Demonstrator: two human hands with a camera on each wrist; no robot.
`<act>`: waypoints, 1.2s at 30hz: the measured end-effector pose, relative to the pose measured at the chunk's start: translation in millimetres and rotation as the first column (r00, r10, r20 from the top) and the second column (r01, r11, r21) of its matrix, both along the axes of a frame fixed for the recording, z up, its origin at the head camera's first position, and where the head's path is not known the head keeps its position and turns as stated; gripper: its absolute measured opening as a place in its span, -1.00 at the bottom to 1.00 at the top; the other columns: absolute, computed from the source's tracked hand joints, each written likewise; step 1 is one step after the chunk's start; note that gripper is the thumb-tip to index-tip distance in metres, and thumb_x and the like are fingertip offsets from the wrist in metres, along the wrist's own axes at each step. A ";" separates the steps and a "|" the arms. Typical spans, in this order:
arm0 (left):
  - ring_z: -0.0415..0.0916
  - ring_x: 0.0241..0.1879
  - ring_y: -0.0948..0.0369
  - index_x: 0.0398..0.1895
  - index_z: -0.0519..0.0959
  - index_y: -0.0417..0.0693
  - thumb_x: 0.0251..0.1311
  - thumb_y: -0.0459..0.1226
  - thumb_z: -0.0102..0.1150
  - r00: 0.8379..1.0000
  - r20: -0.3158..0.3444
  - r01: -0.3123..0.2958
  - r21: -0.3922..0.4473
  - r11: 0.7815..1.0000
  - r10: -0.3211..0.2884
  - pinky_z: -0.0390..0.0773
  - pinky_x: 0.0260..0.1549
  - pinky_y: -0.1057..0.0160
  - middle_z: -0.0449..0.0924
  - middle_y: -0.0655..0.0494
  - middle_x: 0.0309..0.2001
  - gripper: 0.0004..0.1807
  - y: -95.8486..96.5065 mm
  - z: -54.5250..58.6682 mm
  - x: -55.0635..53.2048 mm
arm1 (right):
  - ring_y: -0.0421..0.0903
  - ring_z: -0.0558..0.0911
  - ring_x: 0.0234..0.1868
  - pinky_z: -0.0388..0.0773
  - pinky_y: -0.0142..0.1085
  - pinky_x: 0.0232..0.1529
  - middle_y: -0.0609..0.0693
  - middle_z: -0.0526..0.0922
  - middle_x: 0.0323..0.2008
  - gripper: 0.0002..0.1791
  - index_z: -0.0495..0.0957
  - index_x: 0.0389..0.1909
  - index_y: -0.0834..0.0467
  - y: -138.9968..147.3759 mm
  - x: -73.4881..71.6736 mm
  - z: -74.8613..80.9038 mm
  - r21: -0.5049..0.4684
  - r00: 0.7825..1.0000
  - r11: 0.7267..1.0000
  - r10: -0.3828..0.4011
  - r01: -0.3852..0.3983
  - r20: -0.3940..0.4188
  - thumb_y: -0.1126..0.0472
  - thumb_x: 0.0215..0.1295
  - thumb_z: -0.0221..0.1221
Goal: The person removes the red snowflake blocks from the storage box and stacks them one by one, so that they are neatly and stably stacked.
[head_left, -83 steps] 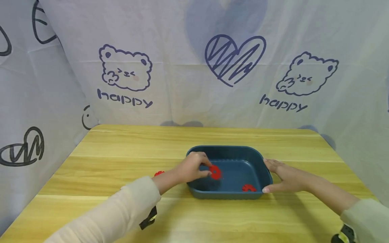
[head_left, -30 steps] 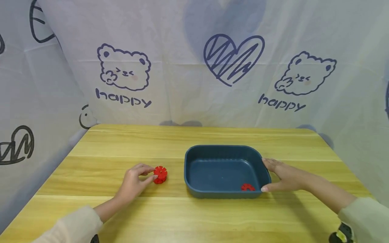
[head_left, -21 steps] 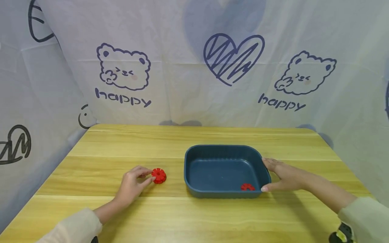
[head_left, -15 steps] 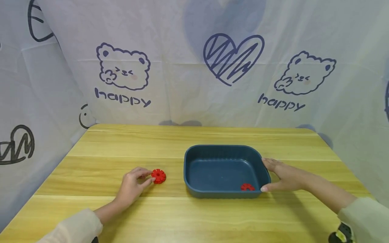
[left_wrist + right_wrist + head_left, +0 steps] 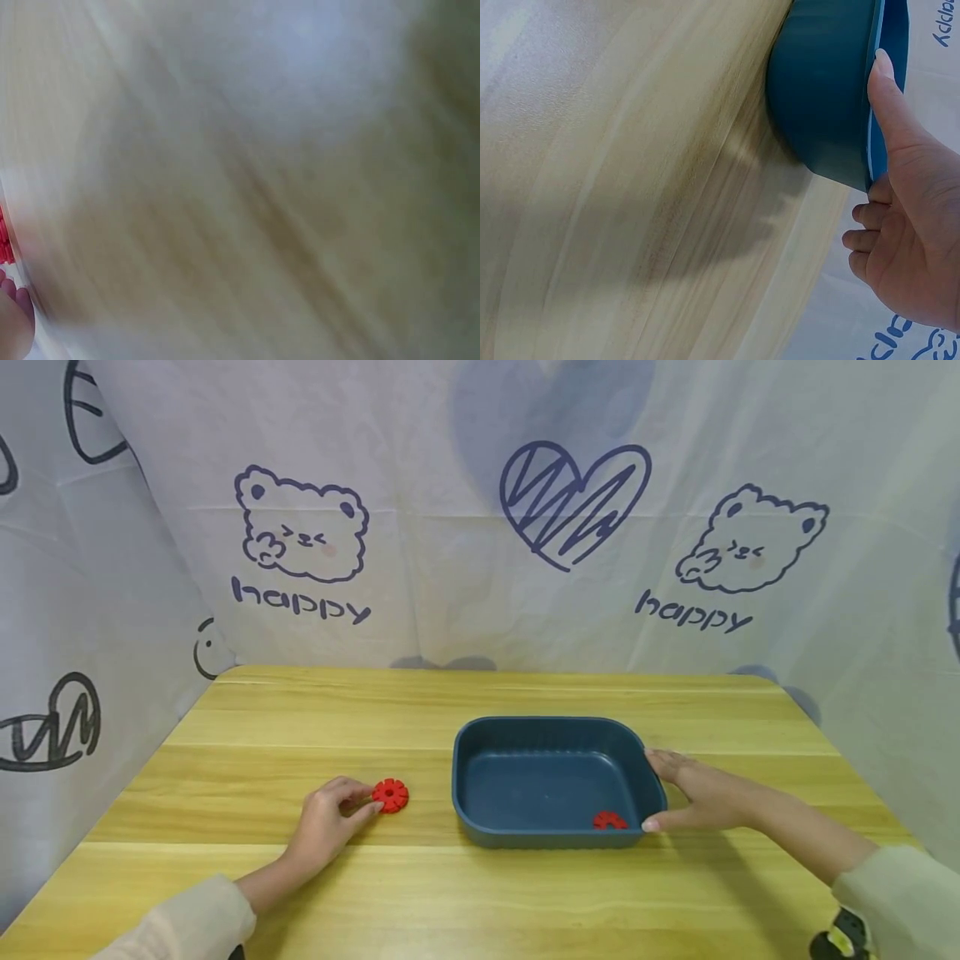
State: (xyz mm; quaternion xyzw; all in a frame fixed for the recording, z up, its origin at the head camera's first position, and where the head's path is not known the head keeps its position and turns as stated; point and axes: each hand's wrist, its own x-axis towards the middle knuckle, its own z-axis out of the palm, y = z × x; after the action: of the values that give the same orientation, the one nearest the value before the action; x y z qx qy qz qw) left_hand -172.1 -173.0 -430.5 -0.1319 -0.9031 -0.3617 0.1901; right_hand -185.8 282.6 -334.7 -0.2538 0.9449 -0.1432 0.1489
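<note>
On the left of the table lies a red notched plastic disc [image 5: 391,796] with a hole in its middle. Stacked red edges [image 5: 4,238] peek in at the left border of the left wrist view. My left hand [image 5: 327,821] pinches the disc's left side between thumb and fingers. Another red disc sits in the near right corner of the dark blue basin [image 5: 525,839], partly hidden by its front wall. At the basin's right end, my right hand [image 5: 708,795] holds the rim; the right wrist view has the thumb [image 5: 889,97] on it, other fingers curled outside.
The wooden table [image 5: 300,710] carries the basin right of centre. Behind the table's far edge hangs a pale cloth [image 5: 442,568] with bear and heart drawings. Another stretch of printed cloth hangs at the left.
My left hand has carried a red disc from inside the basin leftward onto the red one on the table. The stack has since lined up. My right hand has stayed at the basin.
</note>
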 end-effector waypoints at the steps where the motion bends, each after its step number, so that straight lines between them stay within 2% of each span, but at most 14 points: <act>1: 0.58 -0.41 0.16 -0.39 0.65 -0.31 -0.12 -0.46 0.37 1.000 -0.001 0.001 0.001 1.000 -0.001 0.61 -0.44 0.34 0.64 -0.03 -0.40 -0.84 0.2 0.0 -0.1 | 0.46 0.03 0.33 0.07 0.29 0.24 0.50 0.03 0.33 0.18 0.00 0.31 0.54 0.1 0.0 0.0 0.001 1.000 1.000 -0.001 0.001 0.001 -0.31 0.02 0.21; 12: 0.62 -0.37 0.10 -0.38 0.65 -0.30 -0.11 -0.47 0.36 1.000 0.015 0.011 0.017 1.000 -0.011 0.64 -0.39 0.28 0.64 -0.04 -0.39 -0.84 0.9 0.4 -0.7 | 0.46 0.03 0.33 0.06 0.29 0.25 0.49 0.02 0.34 0.18 0.00 0.32 0.53 0.2 -0.2 0.4 0.002 1.000 1.000 -0.010 0.010 0.004 -0.31 0.01 0.21; 28: 0.61 -0.38 0.13 -0.37 0.65 -0.28 -0.08 -0.43 0.36 1.000 0.009 0.014 0.025 1.000 -0.014 0.62 -0.40 0.35 0.64 -0.01 -0.39 -0.85 -2.6 -3.6 -0.5 | 0.44 0.04 0.34 0.06 0.26 0.26 0.49 0.03 0.33 0.20 0.01 0.31 0.55 0.3 0.3 -1.8 0.001 1.000 1.000 -0.007 0.007 -0.006 -0.33 0.00 0.20; 31: 0.60 -0.40 0.14 -0.38 0.65 -0.30 -0.09 -0.43 0.36 1.000 -0.018 0.008 0.027 1.000 -0.007 0.62 -0.41 0.36 0.65 -0.03 -0.38 -0.84 -4.1 -3.2 -1.6 | 0.44 0.03 0.34 0.06 0.26 0.26 0.49 0.02 0.34 0.20 0.00 0.31 0.54 0.4 0.5 -2.3 0.003 1.000 1.000 -0.011 0.011 -0.005 -0.34 0.00 0.20; 36: 0.60 -0.35 0.04 -0.35 0.64 -0.35 -0.08 -0.43 0.36 0.998 -0.057 0.013 0.064 0.998 -0.010 0.64 -0.36 0.20 0.64 -0.13 -0.35 -0.81 -2.8 5.1 -5.3 | 0.44 0.03 0.34 0.05 0.26 0.26 0.49 0.01 0.34 0.20 -0.01 0.32 0.54 0.8 0.9 -2.0 0.002 1.000 1.000 -0.012 0.012 -0.002 -0.34 0.00 0.20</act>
State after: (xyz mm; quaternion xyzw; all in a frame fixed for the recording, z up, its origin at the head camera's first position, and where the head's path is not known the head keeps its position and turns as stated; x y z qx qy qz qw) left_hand -177.4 -175.8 -425.3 -0.1411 -0.8845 -0.3879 0.2177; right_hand -184.9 283.4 -336.7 -0.2483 0.9467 -0.1431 0.1473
